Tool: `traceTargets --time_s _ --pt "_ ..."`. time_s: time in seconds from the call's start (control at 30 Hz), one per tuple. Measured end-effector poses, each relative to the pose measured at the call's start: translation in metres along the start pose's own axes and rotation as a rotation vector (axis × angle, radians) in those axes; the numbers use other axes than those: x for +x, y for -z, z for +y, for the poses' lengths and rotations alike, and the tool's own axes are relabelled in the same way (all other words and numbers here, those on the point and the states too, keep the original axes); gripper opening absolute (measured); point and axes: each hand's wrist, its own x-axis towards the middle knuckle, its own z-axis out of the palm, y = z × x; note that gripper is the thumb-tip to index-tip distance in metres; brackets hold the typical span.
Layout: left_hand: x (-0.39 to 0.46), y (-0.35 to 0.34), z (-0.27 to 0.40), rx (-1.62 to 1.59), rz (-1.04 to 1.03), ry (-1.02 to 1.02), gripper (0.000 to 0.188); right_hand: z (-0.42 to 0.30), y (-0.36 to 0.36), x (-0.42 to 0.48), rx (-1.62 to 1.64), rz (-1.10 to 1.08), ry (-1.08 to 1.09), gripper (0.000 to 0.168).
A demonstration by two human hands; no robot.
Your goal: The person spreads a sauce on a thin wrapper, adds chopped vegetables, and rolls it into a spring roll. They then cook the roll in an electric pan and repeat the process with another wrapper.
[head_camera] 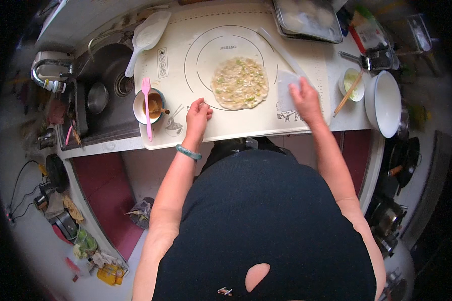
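A round, flat piece of dough flecked with chopped green onion (240,82) lies on the cream kneading mat (226,129), inside its printed circles. Just left of and below it, my left hand (199,117) is over the mat's near part, fingers loosely curled and apart, holding nothing visible. To the right of the dough, my right hand (305,99), slightly blurred, grips the right edge of a translucent, flat plastic piece (286,88), which looks like a dough scraper. A slim whitish rolling pin (280,50) lies slanted beyond that hand, its lower end near the fingers.
Left on the mat are a flour scoop (150,32) and a bowl of brown sauce (137,109) with a pink fork (147,109) across it. A sink (109,60) adjoins. To the right are a covered tray (309,19), a small bowl with chopsticks (348,92) and a large white bowl (384,105).
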Motion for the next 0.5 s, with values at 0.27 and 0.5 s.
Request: traceTargets --time_s 0.27,0.5 --pt "0.011 0.019 -0.003 -0.087 -0.136 0.069 0.034 -0.046 -0.082 -0.028 -0.136 -0.115 0.04 0.023" --pt "0.018 0.03 -0.011 -0.107 -0.216 0.054 0.031 -0.054 -0.102 -0.024 -0.174 -0.063 0.052 0.018"
